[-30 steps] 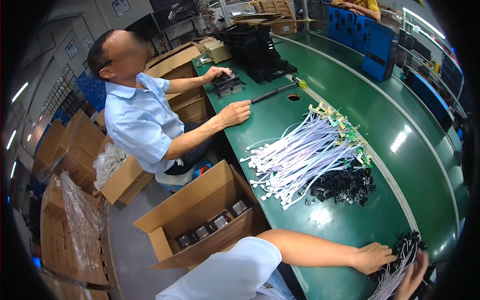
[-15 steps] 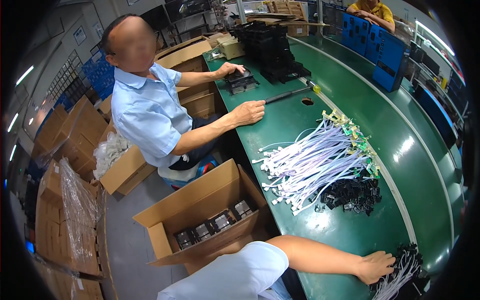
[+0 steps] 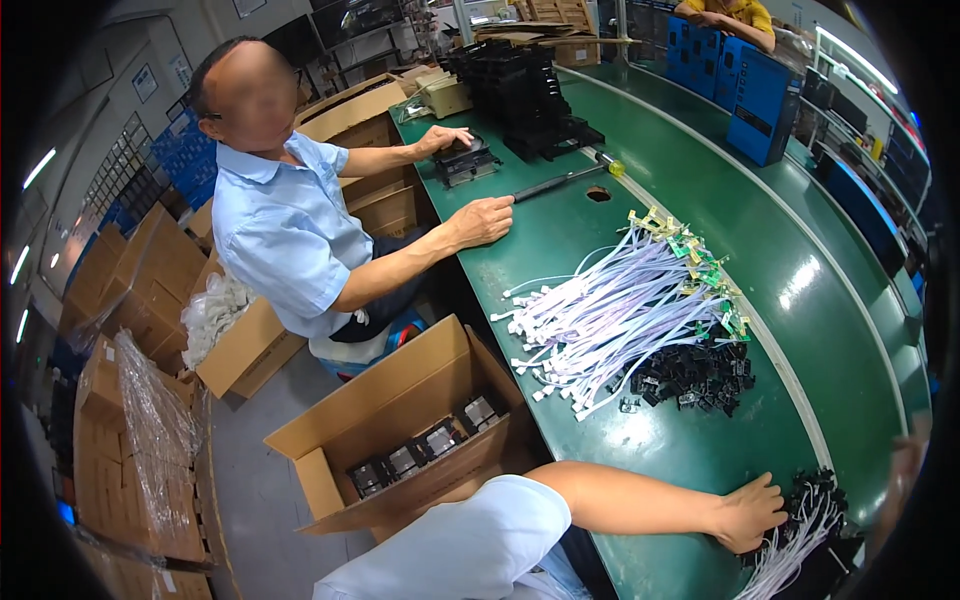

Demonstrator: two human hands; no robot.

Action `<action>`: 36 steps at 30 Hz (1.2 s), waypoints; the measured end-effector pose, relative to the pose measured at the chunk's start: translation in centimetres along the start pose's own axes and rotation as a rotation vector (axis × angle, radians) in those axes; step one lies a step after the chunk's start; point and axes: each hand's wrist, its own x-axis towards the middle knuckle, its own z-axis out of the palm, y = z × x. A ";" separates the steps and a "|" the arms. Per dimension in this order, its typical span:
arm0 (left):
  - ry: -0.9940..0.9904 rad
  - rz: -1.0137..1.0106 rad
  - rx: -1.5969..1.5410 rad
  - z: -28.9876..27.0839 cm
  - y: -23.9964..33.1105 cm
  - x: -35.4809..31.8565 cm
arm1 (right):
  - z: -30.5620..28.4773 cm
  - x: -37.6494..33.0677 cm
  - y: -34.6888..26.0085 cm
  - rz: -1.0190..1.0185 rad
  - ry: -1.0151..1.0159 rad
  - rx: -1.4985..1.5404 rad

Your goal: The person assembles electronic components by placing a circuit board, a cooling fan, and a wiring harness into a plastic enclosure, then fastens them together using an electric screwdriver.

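My left hand (image 3: 750, 512) rests on the table's near right part, its fingers curled at the edge of a heap of thin white cables (image 3: 785, 560) with black connectors (image 3: 812, 495). What the fingertips hold, if anything, is hidden. At the dark right rim, a blurred skin-coloured patch looks like my right hand (image 3: 905, 475); its fingers cannot be made out. Farther along the table lies a big bundle of white cables (image 3: 610, 310) with white plugs and small green boards (image 3: 735, 315). Small black plastic clips (image 3: 690, 378) are piled beside it.
An open cardboard box (image 3: 370, 410) with black-and-grey units stands left of the green table (image 3: 680, 450). Across from it, a seated co-worker (image 3: 290, 220) touches a black device (image 3: 465, 160) and a screwdriver-like tool (image 3: 560, 185). Black plastic frames (image 3: 515, 95) are stacked behind.
The view has shifted slightly, so the table's contents appear a little farther left. My left hand stays by the cable heap, fingers somewhat raised. The blurred patch has appeared at the right rim.
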 end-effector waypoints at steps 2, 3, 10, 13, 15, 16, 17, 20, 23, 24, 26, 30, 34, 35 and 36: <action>-0.021 -0.028 0.060 0.1 -0.6 -1.0 | 5.0 -6.3 2.3 -0.076 -0.196 -0.082; -0.041 -0.014 0.096 0.7 -0.7 -0.8 | 6.2 -6.8 1.7 -0.115 -0.398 -0.117; -0.167 -0.210 -0.411 -3.8 0.8 0.3 | 14.8 -11.3 4.8 -0.128 -0.250 0.106; -0.020 -0.009 -0.210 0.9 -1.7 -1.2 | 16.1 -11.9 6.0 -0.112 -0.167 0.254; -0.009 0.040 -0.214 0.8 -1.6 -1.5 | 16.3 -12.2 5.9 -0.114 -0.093 0.267; -0.009 0.036 -0.210 1.0 -1.7 -1.4 | 16.3 -12.1 6.0 -0.117 -0.094 0.271; -0.008 0.055 -0.213 1.3 -1.8 -1.5 | 16.3 -12.2 6.0 -0.124 -0.090 0.265; 0.059 0.106 -0.178 2.2 -2.0 -1.7 | 16.1 -12.0 5.6 -0.134 -0.099 0.270; 0.115 0.124 -0.182 2.9 -2.3 -1.8 | 15.6 -12.0 5.5 -0.136 -0.120 0.274; 0.105 0.109 -0.223 2.9 -2.5 -1.7 | 15.6 -12.0 5.5 -0.137 -0.127 0.270; 0.081 0.097 -0.169 3.1 -2.5 -1.9 | 15.5 -12.1 5.5 -0.127 -0.133 0.270; 0.117 0.085 -0.108 4.2 -2.6 -1.9 | 15.4 -12.0 5.7 -0.183 -0.141 0.258; 0.097 0.050 -0.131 4.9 -2.8 -2.0 | 15.4 -12.2 6.0 -0.162 -0.148 0.247; 0.103 0.052 -0.172 5.1 -3.1 -2.0 | 15.4 -12.1 5.8 -0.147 -0.163 0.252; 0.110 0.054 -0.213 5.2 -3.4 -2.1 | 15.4 -12.1 5.6 -0.147 -0.165 0.257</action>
